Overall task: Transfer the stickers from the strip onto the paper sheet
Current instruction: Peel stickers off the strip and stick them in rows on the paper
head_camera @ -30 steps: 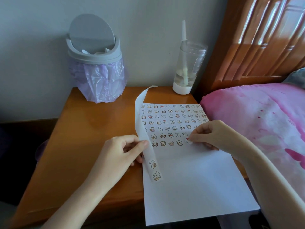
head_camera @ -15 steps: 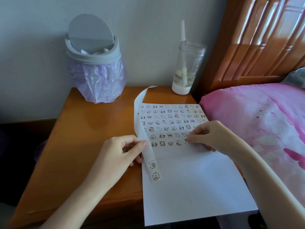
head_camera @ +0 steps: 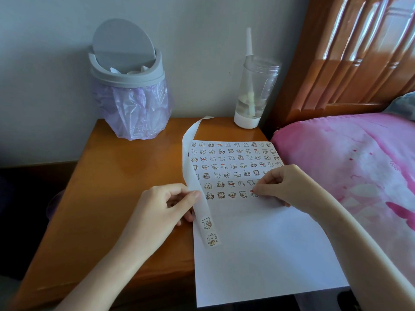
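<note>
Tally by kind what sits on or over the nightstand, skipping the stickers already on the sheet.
Paper sheet: 1
Backing strip: 1
Stickers left on the strip: 2
Lidded bin: 1
Bottle: 1
Total: 6

The paper sheet [head_camera: 258, 254] lies on the right half of the bench [head_camera: 112, 176], its near end overhanging the front edge. Rows of stickers [head_camera: 231, 167] fill its far half. The strip [head_camera: 190, 167] runs along the sheet's left edge, its near end on the sheet. The left hand [head_camera: 161, 212], left of the sheet, pinches the strip. The right hand [head_camera: 285, 187] rests on the sheet, pinching the end sticker [head_camera: 254, 194] of the nearest row. A bin [head_camera: 130, 86] stands back left, a jar [head_camera: 253, 93] back right, and the bed [head_camera: 348, 164] is right of the bench.
</note>
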{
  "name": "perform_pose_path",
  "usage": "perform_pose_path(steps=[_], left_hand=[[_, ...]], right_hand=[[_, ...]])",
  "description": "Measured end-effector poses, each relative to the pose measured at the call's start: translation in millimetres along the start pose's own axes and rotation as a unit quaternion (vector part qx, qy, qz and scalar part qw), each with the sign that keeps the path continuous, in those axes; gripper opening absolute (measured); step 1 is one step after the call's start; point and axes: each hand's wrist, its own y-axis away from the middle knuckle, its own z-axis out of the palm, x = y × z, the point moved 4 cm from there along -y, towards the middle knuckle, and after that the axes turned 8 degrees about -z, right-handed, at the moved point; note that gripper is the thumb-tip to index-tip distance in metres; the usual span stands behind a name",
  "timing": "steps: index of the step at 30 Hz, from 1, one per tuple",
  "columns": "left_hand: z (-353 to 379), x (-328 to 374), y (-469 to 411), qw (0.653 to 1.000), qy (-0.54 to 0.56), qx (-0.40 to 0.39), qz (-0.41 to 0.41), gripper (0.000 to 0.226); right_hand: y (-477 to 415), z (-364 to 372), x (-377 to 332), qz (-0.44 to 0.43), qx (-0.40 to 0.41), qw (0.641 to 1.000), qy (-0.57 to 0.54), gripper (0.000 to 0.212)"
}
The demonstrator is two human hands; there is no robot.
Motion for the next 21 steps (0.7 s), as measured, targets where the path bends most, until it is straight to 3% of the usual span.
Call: perform_pose_path(steps=[9, 17, 21], left_hand=[[-0.1, 0.8, 1.2, 1.0, -0.007, 0.003, 0.0, 0.013], [0.0, 1.8, 2.5, 1.0, -0.019, 0.004, 0.001, 0.013], [-0.4, 1.6, 2.3, 1.0, -0.023, 0.007, -0.001, 0.013]], right_hand=[[-1.0, 1.5, 0.4, -0.009, 0.001, 1.0, 0.019, 0.01], [-3.0, 1.4, 1.6, -0.034, -0.004, 0.998, 0.049, 0.032], [-3.9, 0.0, 5.2, -0.048, -0.003, 0.997, 0.055, 0.019]])
